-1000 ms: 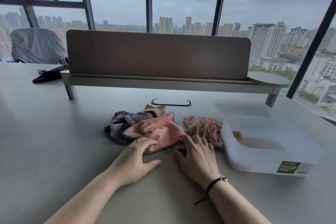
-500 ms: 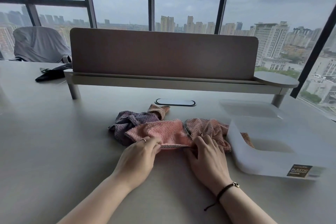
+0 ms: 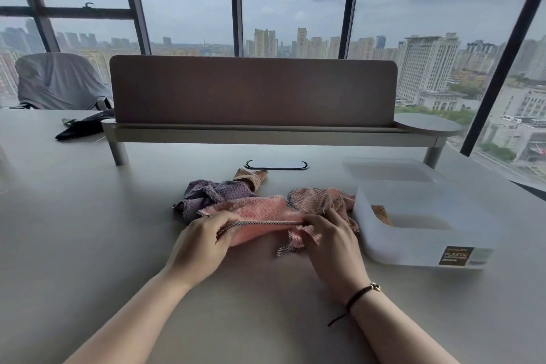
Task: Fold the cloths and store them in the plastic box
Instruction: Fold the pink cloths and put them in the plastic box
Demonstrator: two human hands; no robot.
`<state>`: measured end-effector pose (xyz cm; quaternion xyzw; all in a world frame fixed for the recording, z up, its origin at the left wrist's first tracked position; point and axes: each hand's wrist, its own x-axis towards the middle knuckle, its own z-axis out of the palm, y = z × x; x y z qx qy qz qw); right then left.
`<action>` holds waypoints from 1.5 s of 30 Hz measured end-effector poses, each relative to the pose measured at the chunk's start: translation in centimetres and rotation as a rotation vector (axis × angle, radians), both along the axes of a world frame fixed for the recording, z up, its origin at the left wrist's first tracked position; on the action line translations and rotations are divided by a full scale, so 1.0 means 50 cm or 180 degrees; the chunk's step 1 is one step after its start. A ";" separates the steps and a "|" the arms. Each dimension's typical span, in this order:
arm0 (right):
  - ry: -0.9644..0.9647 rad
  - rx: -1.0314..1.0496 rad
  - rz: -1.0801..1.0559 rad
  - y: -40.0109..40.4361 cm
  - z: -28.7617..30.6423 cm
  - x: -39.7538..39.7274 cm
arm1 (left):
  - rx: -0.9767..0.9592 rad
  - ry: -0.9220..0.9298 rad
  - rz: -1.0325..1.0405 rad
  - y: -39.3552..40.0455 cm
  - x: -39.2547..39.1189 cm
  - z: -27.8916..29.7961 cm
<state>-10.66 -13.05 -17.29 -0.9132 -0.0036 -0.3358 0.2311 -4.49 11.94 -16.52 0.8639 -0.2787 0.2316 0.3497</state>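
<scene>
Left hand (image 3: 201,245) fingers curled, pinched pink cloth (image 3: 260,213) hem | right hand (image 3: 334,242) pinched same hem | cloth on counter (image 3: 88,230), touching purple cloth (image 3: 215,190), just left of plastic box (image 3: 425,230)

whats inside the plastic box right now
Through the open top of the plastic box, a patterned orange-brown cloth shows at the far left corner. The frosted walls hide the rest of the cloth.

Grey desk (image 3: 88,230), city-view windows (image 3: 295,3)

Plastic box (image 3: 413,248) just right of cloths (image 3: 266,210)
</scene>
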 end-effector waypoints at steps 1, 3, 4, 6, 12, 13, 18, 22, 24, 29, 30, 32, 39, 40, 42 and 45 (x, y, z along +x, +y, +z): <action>-0.0146 -0.0035 0.0004 -0.004 0.006 -0.005 | -0.0081 -0.0026 -0.0010 0.005 0.001 0.012; -0.0387 0.0045 0.0075 -0.012 0.024 -0.018 | -0.0272 -0.0083 -0.0027 0.014 -0.004 0.047; -0.0478 0.0165 0.0105 -0.016 0.039 -0.026 | -0.0358 -0.0087 -0.0034 0.019 -0.009 0.068; -0.0563 0.0509 0.0096 -0.018 0.081 -0.047 | -0.0528 0.0003 -0.0077 0.034 -0.026 0.121; -0.0283 0.2823 0.1497 -0.009 0.261 -0.155 | -0.1382 0.0633 -0.0723 0.081 -0.112 0.296; -0.0277 0.2995 0.1638 -0.012 0.284 -0.175 | -0.1547 0.0683 -0.0880 0.089 -0.125 0.317; -0.0138 0.3583 0.1993 -0.019 0.317 -0.205 | -0.1901 0.1245 -0.1167 0.095 -0.140 0.342; 0.0479 0.3350 0.1097 -0.022 0.227 -0.162 | -0.1299 0.1930 -0.0610 0.081 -0.114 0.244; 0.0717 0.3029 0.0657 -0.028 0.163 -0.130 | -0.0890 0.2068 -0.0297 0.083 -0.088 0.176; 0.0853 0.2183 -0.0011 -0.041 0.039 -0.063 | -0.0659 0.2307 -0.0007 0.079 -0.045 0.032; 0.0822 0.2138 -0.0018 -0.041 0.024 -0.054 | -0.0768 0.2390 0.0025 0.078 -0.041 0.019; 0.0767 0.2143 0.0029 -0.042 0.003 -0.045 | -0.1007 0.2466 0.0067 0.076 -0.036 0.013; 0.0850 0.2262 0.0604 -0.039 0.015 -0.072 | -0.1772 0.2204 -0.0147 0.087 -0.042 -0.004; 0.0886 0.2297 0.0716 -0.038 0.020 -0.083 | -0.1888 0.2154 -0.0224 0.093 -0.047 -0.005; 0.0933 0.2388 0.0826 -0.038 0.027 -0.104 | -0.2163 0.2238 -0.0478 0.104 -0.061 -0.003; 0.0888 0.2289 0.0764 -0.040 0.025 -0.127 | -0.2177 0.2322 -0.0578 0.110 -0.081 -0.003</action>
